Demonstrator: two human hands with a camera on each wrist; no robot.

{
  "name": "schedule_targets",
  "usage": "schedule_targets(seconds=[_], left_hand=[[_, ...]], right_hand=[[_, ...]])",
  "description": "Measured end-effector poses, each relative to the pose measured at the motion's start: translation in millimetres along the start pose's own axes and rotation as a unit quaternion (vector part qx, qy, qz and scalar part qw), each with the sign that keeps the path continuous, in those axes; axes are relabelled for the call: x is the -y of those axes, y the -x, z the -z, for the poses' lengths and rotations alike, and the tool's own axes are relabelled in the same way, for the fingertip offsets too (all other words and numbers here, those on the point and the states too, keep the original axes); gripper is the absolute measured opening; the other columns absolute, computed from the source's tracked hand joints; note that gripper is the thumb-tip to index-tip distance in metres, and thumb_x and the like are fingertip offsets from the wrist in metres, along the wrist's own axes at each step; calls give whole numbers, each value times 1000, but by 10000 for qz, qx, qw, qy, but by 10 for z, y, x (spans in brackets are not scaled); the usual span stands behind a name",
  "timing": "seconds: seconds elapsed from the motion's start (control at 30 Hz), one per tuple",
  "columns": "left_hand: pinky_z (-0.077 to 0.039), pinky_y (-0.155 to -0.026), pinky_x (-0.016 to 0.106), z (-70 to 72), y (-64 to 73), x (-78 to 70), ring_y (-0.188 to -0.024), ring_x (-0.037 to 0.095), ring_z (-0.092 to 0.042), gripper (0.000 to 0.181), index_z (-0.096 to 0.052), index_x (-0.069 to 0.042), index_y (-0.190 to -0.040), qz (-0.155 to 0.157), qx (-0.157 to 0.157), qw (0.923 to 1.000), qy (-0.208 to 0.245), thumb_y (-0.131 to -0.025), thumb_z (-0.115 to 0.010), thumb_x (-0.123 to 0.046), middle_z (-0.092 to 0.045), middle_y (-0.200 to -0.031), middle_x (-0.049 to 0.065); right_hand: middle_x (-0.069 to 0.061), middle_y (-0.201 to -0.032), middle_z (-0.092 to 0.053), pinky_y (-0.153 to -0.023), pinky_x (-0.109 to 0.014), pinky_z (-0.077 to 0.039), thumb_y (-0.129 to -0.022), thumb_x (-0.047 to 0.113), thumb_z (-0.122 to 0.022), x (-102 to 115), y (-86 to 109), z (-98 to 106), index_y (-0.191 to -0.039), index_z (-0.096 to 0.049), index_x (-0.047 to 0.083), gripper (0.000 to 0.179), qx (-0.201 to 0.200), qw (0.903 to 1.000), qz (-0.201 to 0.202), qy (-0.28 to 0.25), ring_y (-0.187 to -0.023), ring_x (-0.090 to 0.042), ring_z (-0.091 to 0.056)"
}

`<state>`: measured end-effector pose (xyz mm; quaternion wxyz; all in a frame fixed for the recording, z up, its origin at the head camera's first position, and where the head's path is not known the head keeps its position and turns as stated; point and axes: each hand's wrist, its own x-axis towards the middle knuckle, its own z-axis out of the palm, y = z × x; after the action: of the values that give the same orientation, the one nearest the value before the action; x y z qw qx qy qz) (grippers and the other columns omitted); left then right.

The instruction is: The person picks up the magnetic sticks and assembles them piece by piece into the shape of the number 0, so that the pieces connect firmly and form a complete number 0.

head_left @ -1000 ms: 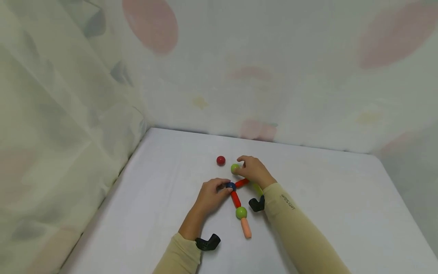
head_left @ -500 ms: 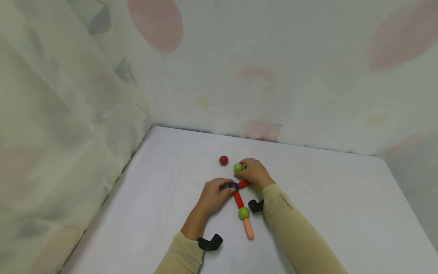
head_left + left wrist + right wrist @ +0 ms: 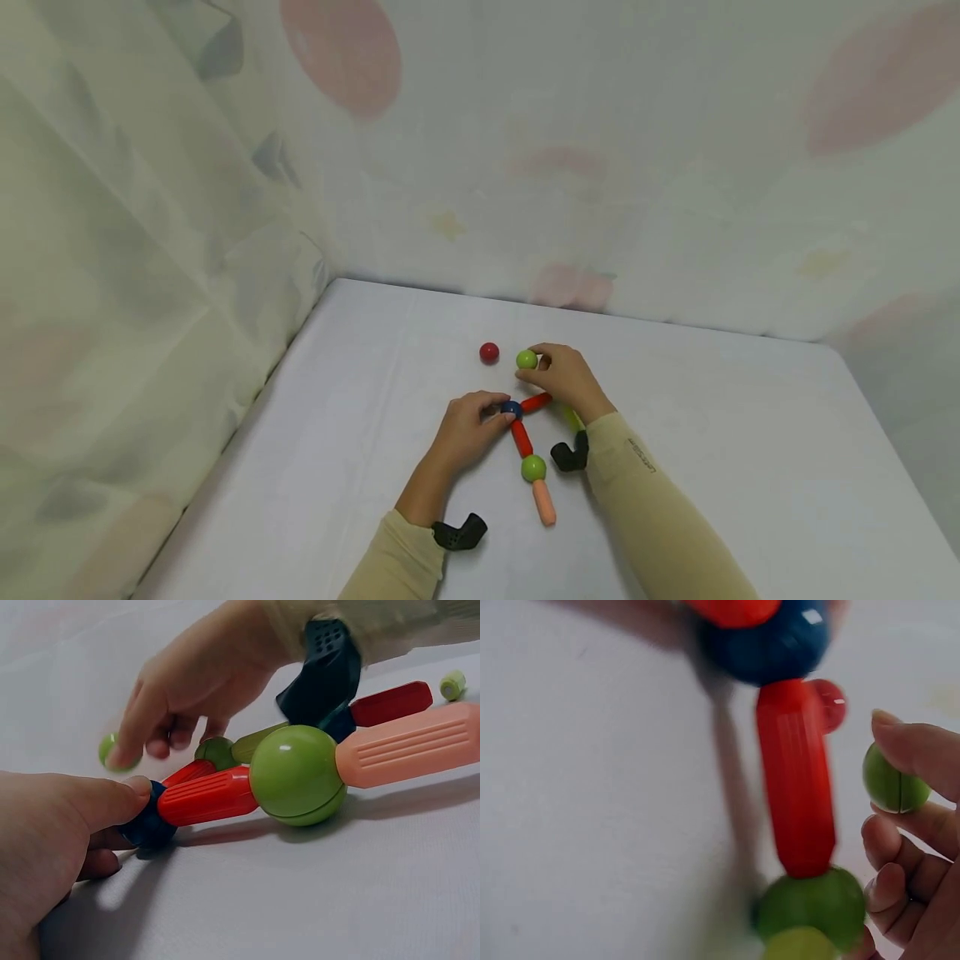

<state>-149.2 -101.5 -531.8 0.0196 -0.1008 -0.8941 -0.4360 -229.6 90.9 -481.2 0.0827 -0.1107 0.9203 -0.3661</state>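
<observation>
My left hand point(image 3: 468, 427) pinches a blue ball point(image 3: 512, 409) between thumb and fingers. Two red rods run from that ball. The nearer red rod point(image 3: 208, 798) leads to a green ball point(image 3: 296, 774) and then a peach rod point(image 3: 412, 745). The other red rod point(image 3: 798, 780) ends at a second green ball point(image 3: 810, 907), which joins a yellow-green rod point(image 3: 259, 742). Beyond this chain, my right hand point(image 3: 568, 379) holds a loose green ball point(image 3: 895, 780) between thumb and index finger. In the right wrist view a groove shows on that ball.
A red ball point(image 3: 489, 352) lies on the white table point(image 3: 390, 375), left of the held green ball. In the left wrist view, a dark red rod point(image 3: 391, 703) continues the far side of the chain, with a small yellow-green end point(image 3: 452, 685) behind. Patterned cloth point(image 3: 480, 167) hangs behind the table.
The right hand now lifts the loose green ball slightly away from the red ball, having closed finger and thumb on it. The left hand keeps its hold on the blue ball.
</observation>
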Motion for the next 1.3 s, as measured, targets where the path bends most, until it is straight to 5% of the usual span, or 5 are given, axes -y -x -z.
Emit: schedule_targets(seconds=[0.43,0.7,0.87,1.03,1.3], left_hand=[[-51,-96,40,26,11,34,-107,13,-61,34,-69,-22,-125,303,-31,9995,89,-92,-69,-31,-69,-117,-5],[-42,-96,41,97,-16,75,-110,13,-59,30,-70,-26,-122,423,-519,9977,-120,-92,-67,-30,-69,-114,-9],[-36,-95,42,162,-34,110,-108,16,-61,29,-72,-20,-119,577,-1075,9924,-178,-91,-69,-30,-71,-110,-5],[-37,-98,45,180,-33,131,-109,17,-60,30,-71,-21,-120,718,-1031,9920,-95,-92,-68,-31,-70,-111,-4],[-41,-95,45,202,-28,119,-109,16,-59,30,-71,-24,-121,878,-1048,9906,-97,-91,-68,-31,-70,-113,-5]], right_hand=[[1,-87,-58,-66,-31,-42,-85,38,-77,-93,664,393,-124,-66,14,47,-845,9950,523,107,-83,-20,-49],[1,-88,-59,-62,-28,-41,-85,40,-76,-294,987,564,-121,-67,15,45,-1151,9933,119,68,-85,-19,-48],[0,-87,-57,-61,-28,-39,-85,41,-75,-412,1079,533,-123,-66,14,48,-842,9963,-127,111,-81,-19,-47],[1,-85,-57,-61,-28,-39,-84,37,-76,-486,1173,489,-123,-66,11,48,-159,9988,-448,88,-78,-17,-47],[2,-76,-53,-57,-24,-36,-75,28,-83,-488,1334,550,-103,-70,14,34,929,9952,-308,-44,-69,-13,-47]])
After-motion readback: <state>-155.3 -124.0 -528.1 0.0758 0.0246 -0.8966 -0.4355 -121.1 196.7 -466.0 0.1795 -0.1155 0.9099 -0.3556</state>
